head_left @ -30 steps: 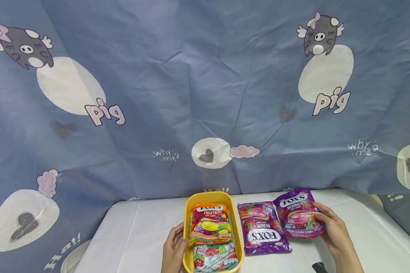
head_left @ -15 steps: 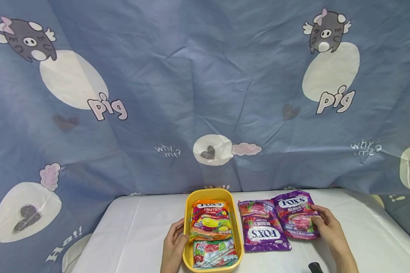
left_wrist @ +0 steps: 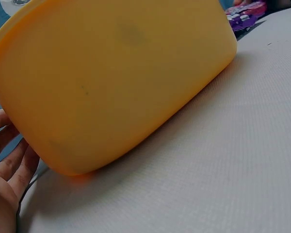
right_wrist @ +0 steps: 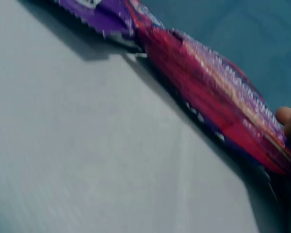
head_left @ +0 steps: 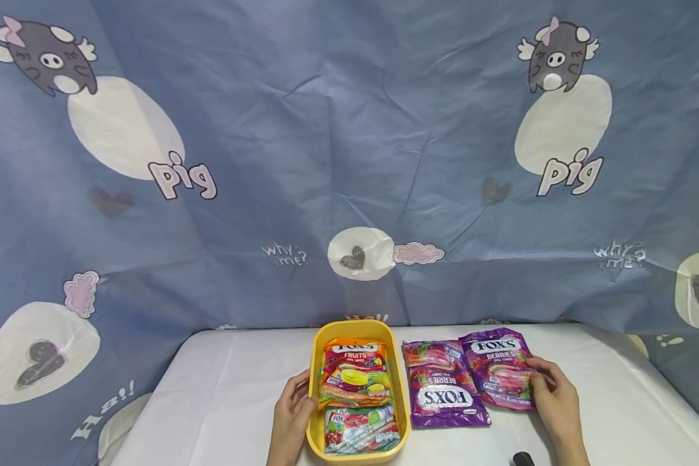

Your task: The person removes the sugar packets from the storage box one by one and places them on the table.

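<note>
My left hand (head_left: 291,417) rests against the left side of a yellow plastic bin (head_left: 404,388), fingers lightly bent along its outer wall. Inside lie an orange Fox's Fruits candy bag (head_left: 355,375) at the back and a green-and-red candy bag (head_left: 362,430) in front. With my right hand (head_left: 559,398) I pinch the right edge of a purple Fox's Berries candy bag (head_left: 498,370). That bag lies right beside another Berries bag (head_left: 443,385), printed upside down from here, next to the bin. In the right wrist view, a fingertip (right_wrist: 287,118) presses on the held bag's edge.
A white cloth (head_left: 221,388) covers the table. Behind it hangs a blue curtain (head_left: 268,162) with pig prints. The end of a black object (head_left: 523,459) shows at the bottom edge, near my right wrist.
My right hand has moved slightly left with the Berries bag, which now lies straighter and closer against the other one. My left hand stays at the bin.
</note>
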Tool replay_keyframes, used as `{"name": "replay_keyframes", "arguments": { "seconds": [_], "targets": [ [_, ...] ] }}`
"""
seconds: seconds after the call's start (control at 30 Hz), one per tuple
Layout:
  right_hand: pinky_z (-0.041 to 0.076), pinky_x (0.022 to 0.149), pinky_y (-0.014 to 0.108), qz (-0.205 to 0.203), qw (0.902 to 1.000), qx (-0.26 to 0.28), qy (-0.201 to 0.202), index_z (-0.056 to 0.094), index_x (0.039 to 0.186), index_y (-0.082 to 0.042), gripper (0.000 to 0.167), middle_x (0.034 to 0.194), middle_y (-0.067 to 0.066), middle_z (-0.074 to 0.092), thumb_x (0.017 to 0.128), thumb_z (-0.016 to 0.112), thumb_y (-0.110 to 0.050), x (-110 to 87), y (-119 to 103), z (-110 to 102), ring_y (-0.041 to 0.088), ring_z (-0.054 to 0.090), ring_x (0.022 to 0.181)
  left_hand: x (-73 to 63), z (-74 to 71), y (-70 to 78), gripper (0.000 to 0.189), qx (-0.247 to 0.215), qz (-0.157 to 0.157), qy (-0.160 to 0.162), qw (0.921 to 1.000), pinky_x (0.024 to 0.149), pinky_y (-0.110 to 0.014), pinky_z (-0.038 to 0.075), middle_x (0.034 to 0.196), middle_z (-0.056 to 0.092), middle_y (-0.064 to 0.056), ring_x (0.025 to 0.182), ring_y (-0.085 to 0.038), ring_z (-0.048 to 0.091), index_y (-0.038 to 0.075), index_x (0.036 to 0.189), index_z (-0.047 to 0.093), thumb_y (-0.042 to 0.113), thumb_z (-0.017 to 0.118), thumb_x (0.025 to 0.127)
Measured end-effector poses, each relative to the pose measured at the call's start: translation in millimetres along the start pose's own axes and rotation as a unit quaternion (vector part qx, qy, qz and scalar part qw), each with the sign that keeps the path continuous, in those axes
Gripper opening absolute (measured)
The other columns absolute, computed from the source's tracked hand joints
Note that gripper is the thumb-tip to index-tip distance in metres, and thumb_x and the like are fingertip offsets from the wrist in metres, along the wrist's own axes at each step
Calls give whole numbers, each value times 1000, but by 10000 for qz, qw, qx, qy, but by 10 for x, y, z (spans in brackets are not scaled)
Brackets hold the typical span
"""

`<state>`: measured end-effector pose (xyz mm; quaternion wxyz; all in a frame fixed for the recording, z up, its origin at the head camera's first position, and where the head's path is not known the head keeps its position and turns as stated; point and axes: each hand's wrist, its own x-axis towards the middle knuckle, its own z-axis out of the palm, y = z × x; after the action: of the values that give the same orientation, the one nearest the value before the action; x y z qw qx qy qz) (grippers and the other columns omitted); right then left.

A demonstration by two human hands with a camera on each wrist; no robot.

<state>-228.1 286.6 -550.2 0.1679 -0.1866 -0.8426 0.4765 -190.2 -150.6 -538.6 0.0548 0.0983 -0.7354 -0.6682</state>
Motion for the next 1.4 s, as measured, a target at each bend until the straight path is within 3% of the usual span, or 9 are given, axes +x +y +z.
{"name": "replay_keyframes", "arguments": {
  "seconds": [0.17,0.27,0.33,0.43,0.57,0.73,0.97,1.2,1.4],
  "targets": [
    [42,104,50,144,9978,296,571,59,115,-2,30,134,14,54,96,37,-9,-49,1,48,33,47,127,-36,-25,-10,48,-2,13,-59,10000,99,-29,50,141,46,-13,129,-31,48,12,135,47,11,53,87],
    [46,101,29,40,9956,463,817,61,111,-2,27,126,12,58,96,40,-10,-72,-1,51,13,53,119,-28,-29,-21,46,31,66,18,10000,99,-28,50,140,48,-11,128,-29,49,13,133,49,10,53,87],
    [45,91,14,-48,9932,558,1021,62,109,-1,26,118,6,61,95,42,-10,-73,2,43,-1,53,106,-21,-15,-31,46,46,142,79,9999,98,-28,50,139,49,-10,127,-28,50,13,132,50,9,53,87],
    [40,70,4,-202,9879,744,1346,64,104,-2,24,105,0,64,93,44,-7,-69,1,27,-11,49,87,-10,17,-40,45,69,266,130,9995,98,-29,51,139,49,-9,127,-27,50,13,131,51,9,53,86],
    [39,62,5,-350,9792,1014,1720,66,98,-4,24,89,-12,63,90,43,-2,-69,-25,14,-7,51,77,-3,33,-37,44,78,248,133,9996,98,-30,51,139,50,-8,127,-27,50,15,131,52,11,55,87],
    [35,68,10,-395,9690,1176,2138,63,95,1,24,79,-28,53,89,39,1,-126,-21,31,-6,49,78,-32,-4,-26,45,117,203,112,9997,98,-28,51,138,50,-9,126,-27,51,14,131,51,11,55,87],
    [38,70,12,-514,9467,1995,2477,58,91,5,19,77,-21,56,89,40,5,-190,-36,30,-1,52,77,-25,-18,-20,44,-110,332,20,9994,94,-21,51,136,52,-9,123,-25,52,14,131,52,9,54,87],
    [40,72,14,-493,9049,3552,2291,61,84,-3,23,72,-11,63,88,41,10,-259,-94,-8,5,56,75,-24,13,-39,45,-296,407,3,9987,95,-23,52,136,51,-10,123,-26,52,14,131,52,8,55,86],
    [42,73,13,-376,9127,3508,2063,60,87,-5,24,75,-11,63,89,41,9,-340,-133,47,5,57,78,-34,-18,-33,45,-242,460,9,9986,97,-25,51,137,51,-11,123,-26,52,13,131,52,8,55,87]
  ]
}}
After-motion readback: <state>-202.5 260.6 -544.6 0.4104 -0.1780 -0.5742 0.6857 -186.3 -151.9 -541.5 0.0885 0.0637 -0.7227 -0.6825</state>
